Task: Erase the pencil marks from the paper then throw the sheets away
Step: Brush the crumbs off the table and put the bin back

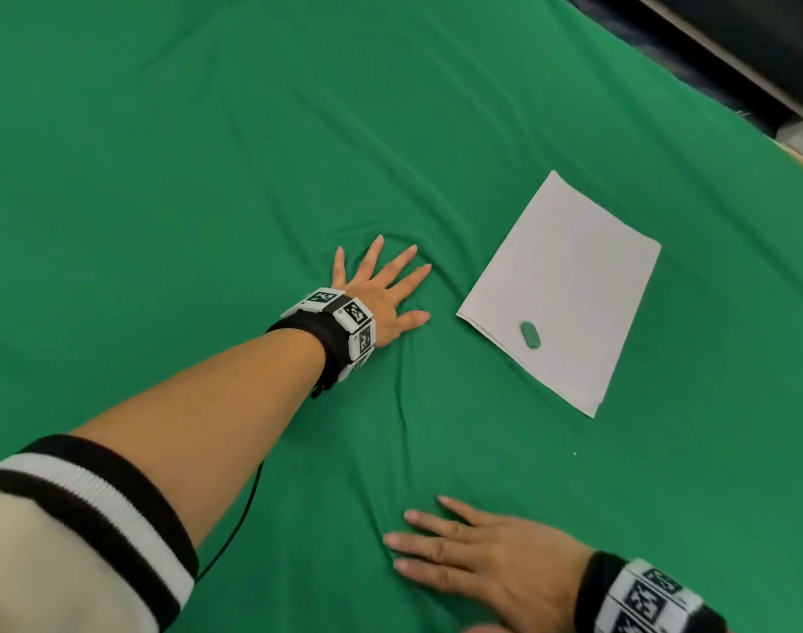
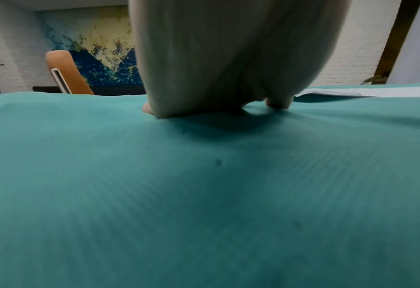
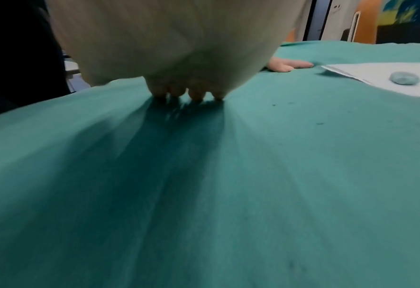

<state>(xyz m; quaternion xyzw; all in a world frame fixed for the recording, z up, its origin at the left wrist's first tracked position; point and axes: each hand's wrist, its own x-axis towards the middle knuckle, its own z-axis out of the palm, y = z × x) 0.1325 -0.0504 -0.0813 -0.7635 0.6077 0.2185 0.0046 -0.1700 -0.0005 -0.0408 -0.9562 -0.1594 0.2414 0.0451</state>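
White sheets of paper [image 1: 564, 290] lie stacked on the green cloth [image 1: 208, 153], right of centre. A small green eraser [image 1: 530, 334] rests on the paper near its lower left edge; in the right wrist view the eraser [image 3: 404, 78] lies on the paper [image 3: 366, 72]. My left hand [image 1: 381, 290] lies flat on the cloth with fingers spread, just left of the paper and apart from it. At the bottom of the head view, my right hand [image 1: 473, 555] rests flat on the cloth, fingers straight and pointing left. Neither hand holds anything. No pencil marks show on the paper.
The cloth is wrinkled around and between both hands. The table's far right edge [image 1: 801, 162] borders a dark floor area. An orange chair [image 2: 66, 72] stands beyond the table in the left wrist view. A thin black cable [image 1: 239, 518] hangs under my left forearm.
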